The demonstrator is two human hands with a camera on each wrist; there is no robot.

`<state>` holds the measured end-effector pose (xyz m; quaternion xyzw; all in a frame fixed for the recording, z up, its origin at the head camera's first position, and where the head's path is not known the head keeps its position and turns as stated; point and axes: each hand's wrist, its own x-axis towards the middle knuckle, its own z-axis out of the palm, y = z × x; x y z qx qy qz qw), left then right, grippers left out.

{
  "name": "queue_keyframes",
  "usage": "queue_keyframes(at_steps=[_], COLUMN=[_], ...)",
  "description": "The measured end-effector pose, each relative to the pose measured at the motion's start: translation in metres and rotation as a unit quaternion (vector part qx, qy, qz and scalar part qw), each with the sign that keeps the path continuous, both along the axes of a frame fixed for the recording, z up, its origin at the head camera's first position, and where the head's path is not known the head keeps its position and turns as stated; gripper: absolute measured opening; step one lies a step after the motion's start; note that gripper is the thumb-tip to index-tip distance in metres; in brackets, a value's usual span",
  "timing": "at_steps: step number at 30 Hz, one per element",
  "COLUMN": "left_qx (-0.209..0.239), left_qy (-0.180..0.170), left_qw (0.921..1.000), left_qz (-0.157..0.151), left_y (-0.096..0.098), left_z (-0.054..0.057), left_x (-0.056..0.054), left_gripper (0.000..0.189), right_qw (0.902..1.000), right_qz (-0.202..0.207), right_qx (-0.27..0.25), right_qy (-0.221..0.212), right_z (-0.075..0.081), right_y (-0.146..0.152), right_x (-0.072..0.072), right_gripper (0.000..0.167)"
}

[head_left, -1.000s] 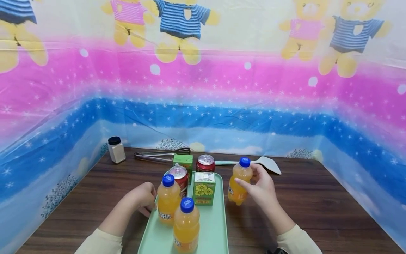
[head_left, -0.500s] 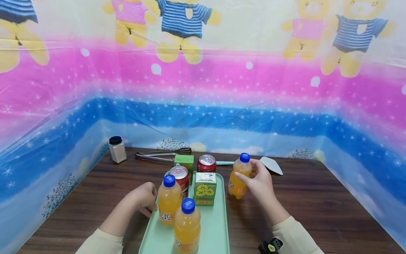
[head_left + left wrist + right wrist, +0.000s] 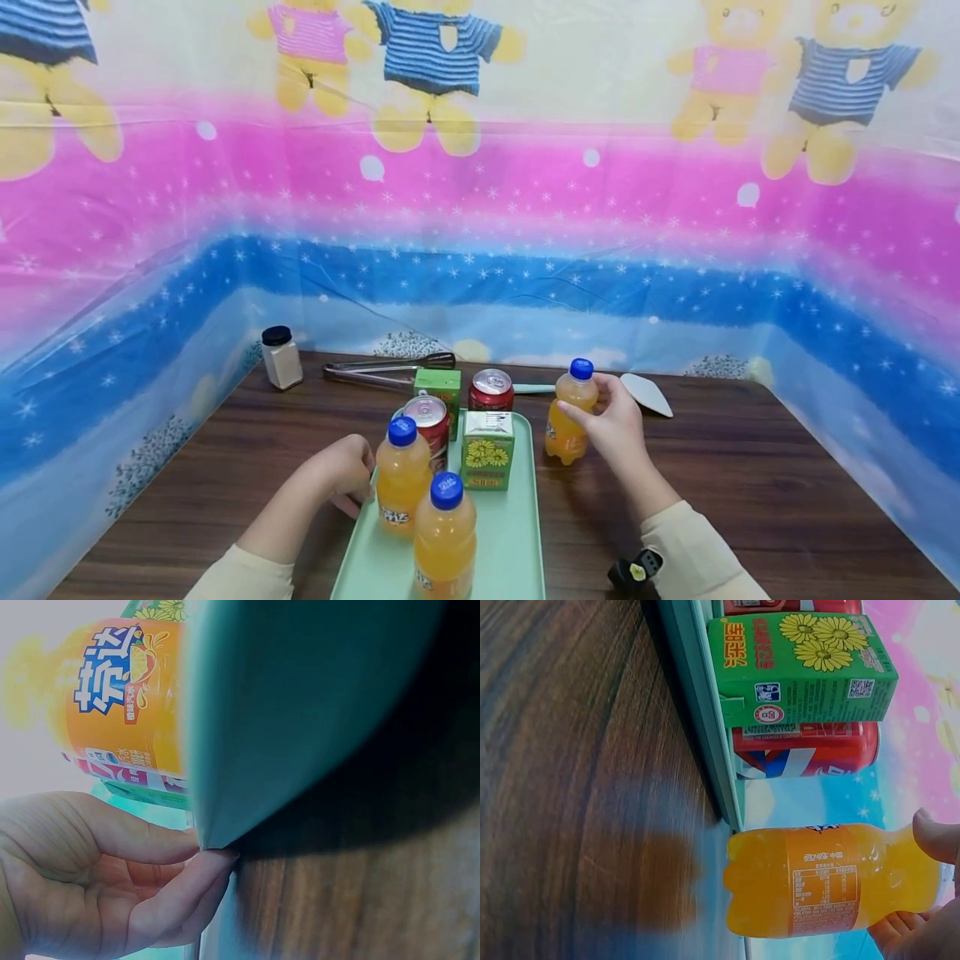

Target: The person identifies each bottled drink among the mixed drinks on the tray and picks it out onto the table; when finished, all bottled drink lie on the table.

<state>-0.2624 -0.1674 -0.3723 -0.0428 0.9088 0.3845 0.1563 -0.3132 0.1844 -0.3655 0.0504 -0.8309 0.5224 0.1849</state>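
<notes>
My right hand point(image 3: 618, 421) grips an orange soda bottle point(image 3: 567, 432) around its upper part, below the blue cap. In the right wrist view the bottle's base point(image 3: 739, 883) hangs a little above the tabletop, right of the tray. My left hand point(image 3: 341, 471) pinches the left rim of the light green tray point(image 3: 506, 550) between thumb and fingers, shown closely in the left wrist view. Two more orange soda bottles point(image 3: 445, 542) stand upright on the tray's near part. Behind them are a green drink carton point(image 3: 487, 454) with yellow flowers and a red soda can point(image 3: 433, 423).
At the tray's far end stand another green carton point(image 3: 441, 385) and a second red can point(image 3: 492, 385). Metal tongs point(image 3: 367, 375), a white-bladed spatula point(image 3: 647, 396) and a black-capped jar point(image 3: 282, 360) lie or stand along the back. A black wrist strap device point(image 3: 636, 571) shows by the right sleeve.
My right hand has raised the soda bottle slightly and moved it a little away from me. The left hand stays on the tray's rim.
</notes>
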Motion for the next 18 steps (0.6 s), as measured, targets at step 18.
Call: queue_keyframes(at_steps=[18], left_qx=[-0.001], left_qy=[-0.007], left_qw=[1.0], left_qz=[0.005], left_y=[0.0007], left_z=[0.0004], left_x=[0.0002], left_gripper=[0.021], right_qw=[0.9996], right_qz=[-0.023], right_qx=[-0.004], right_qy=[-0.013], right_z=[-0.0054], right_y=[0.0093], right_x=[-0.0073], right_gripper=[0.059])
